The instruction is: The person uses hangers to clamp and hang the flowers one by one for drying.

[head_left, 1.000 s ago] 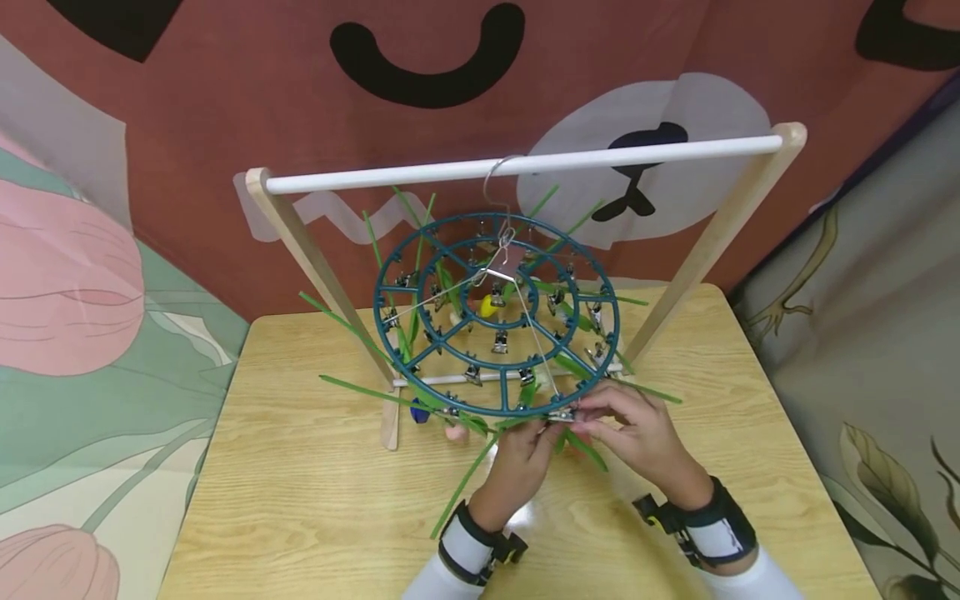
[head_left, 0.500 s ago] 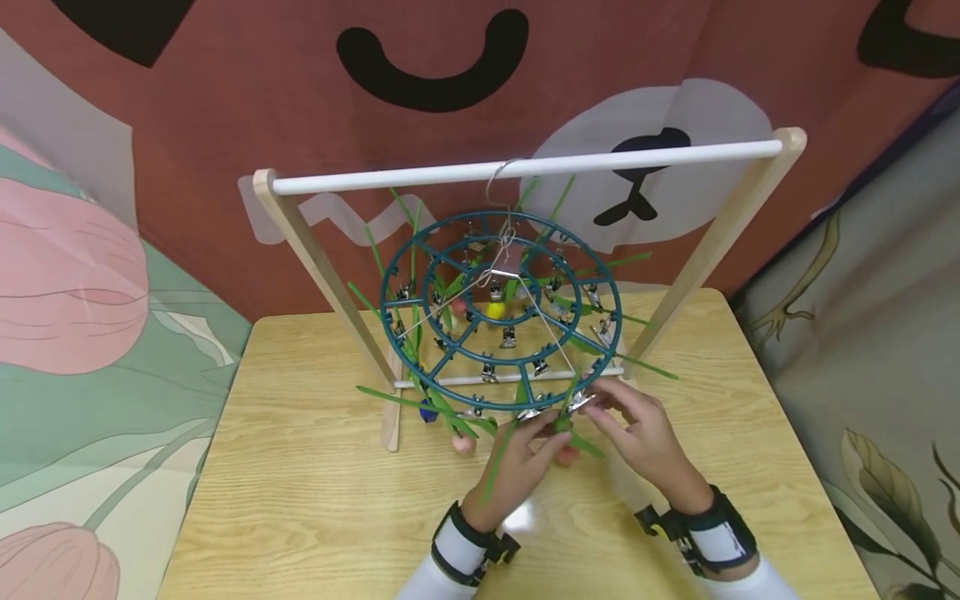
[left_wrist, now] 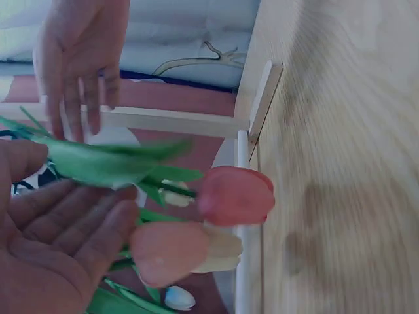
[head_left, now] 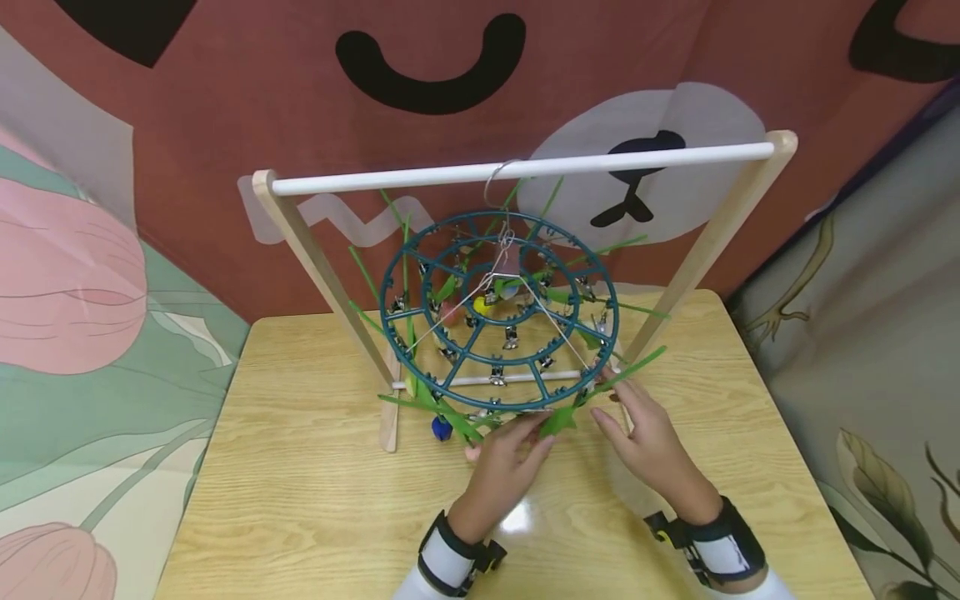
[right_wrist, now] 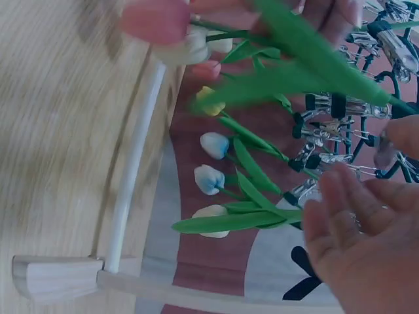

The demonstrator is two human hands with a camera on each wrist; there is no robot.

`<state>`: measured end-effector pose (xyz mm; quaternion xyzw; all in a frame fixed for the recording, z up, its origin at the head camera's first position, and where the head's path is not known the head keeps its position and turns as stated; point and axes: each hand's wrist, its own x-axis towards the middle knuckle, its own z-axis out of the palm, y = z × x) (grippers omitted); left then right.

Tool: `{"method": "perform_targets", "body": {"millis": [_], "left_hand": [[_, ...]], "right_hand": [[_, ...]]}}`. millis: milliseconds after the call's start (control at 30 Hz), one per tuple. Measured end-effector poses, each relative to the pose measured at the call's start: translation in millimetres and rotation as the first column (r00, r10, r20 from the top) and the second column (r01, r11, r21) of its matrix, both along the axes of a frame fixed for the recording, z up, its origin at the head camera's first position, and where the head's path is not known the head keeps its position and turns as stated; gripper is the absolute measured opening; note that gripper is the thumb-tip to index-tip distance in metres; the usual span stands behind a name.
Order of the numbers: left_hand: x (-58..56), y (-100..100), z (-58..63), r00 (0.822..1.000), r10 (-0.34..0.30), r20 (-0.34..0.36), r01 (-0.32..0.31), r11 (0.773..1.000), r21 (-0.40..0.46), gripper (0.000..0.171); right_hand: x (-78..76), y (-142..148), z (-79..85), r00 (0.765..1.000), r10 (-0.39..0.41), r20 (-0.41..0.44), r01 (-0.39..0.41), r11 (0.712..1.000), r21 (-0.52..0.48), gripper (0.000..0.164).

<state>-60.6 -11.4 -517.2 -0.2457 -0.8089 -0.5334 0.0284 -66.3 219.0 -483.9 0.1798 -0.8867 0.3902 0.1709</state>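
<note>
A teal round clip hanger [head_left: 538, 383] hangs by a metal hook, with several silver clips and artificial tulips pointing down from it. My left hand [head_left: 504, 467] is at its front rim, fingers extended beside a green leaf [head_left: 558, 422]. In the left wrist view, a red tulip [left_wrist: 236, 196] and a pink tulip [left_wrist: 169, 252] hang just beyond the left fingers. Near the rim's front right is my right hand [head_left: 651, 442], fingers loosely spread and apart from the thumb. The right wrist view shows clips [right_wrist: 340, 104] close to its fingertips; whether they touch is unclear.
A wooden stand with a white top bar [head_left: 420, 175] carries the hanger over a wooden table [head_left: 300, 500]. Its post [head_left: 705, 242] rises right of the right hand. A blue tulip [head_left: 442, 429] hangs at front left. A printed cloth [head_left: 225, 100] covers the wall behind.
The hanger has turned, its front clips and leaves shifting rightward. My right hand has let go of the clip it pinched at the rim and opened; the left hand's fingers have loosened.
</note>
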Motion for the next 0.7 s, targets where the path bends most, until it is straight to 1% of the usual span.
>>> {"method": "perform_targets", "body": {"millis": [67,133,267,367,433,500,600,700], "left_hand": [[2.5,-5,2.1,1.0,-0.005,0.006,0.005,1.0,-0.023,0.034],[4.7,-11,4.1,1.0,-0.021,0.022,0.022,0.999,-0.034,0.03],[8.6,-29,5.8,0.995,-0.084,0.061,0.085,0.996,-0.016,0.022],[9.7,-45,4.5,0.987,-0.136,0.087,0.135,0.991,0.008,0.02],[8.6,-57,3.4,0.985,-0.147,0.087,0.146,0.989,0.02,0.02],[6.7,-71,1.6,0.992,-0.116,0.048,0.116,0.993,0.004,0.017],[3.5,-92,-0.7,1.0,-0.015,-0.008,0.015,0.999,-0.04,0.015],[1.1,-113,-3.2,0.993,0.093,-0.075,-0.101,0.989,-0.104,0.013]], "right_hand": [[2.2,3,-0.9,1.0,-0.024,0.015,0.023,0.998,0.055,0.064],[3.4,6,-1.8,0.999,-0.037,0.031,0.035,0.996,0.083,0.059],[3.4,14,-3.6,0.998,-0.033,0.053,0.028,0.996,0.089,0.05],[1.3,24,-4.5,0.998,-0.037,0.057,0.031,0.994,0.106,0.052],[0.0,32,-4.9,0.997,-0.054,0.054,0.046,0.99,0.135,0.051],[-0.8,40,-4.8,0.995,-0.083,0.052,0.074,0.983,0.169,0.045],[-1.6,52,-3.6,0.992,-0.111,0.059,0.098,0.976,0.196,0.036],[-2.5,64,-3.1,0.989,-0.135,0.067,0.118,0.969,0.215,0.031]]}}
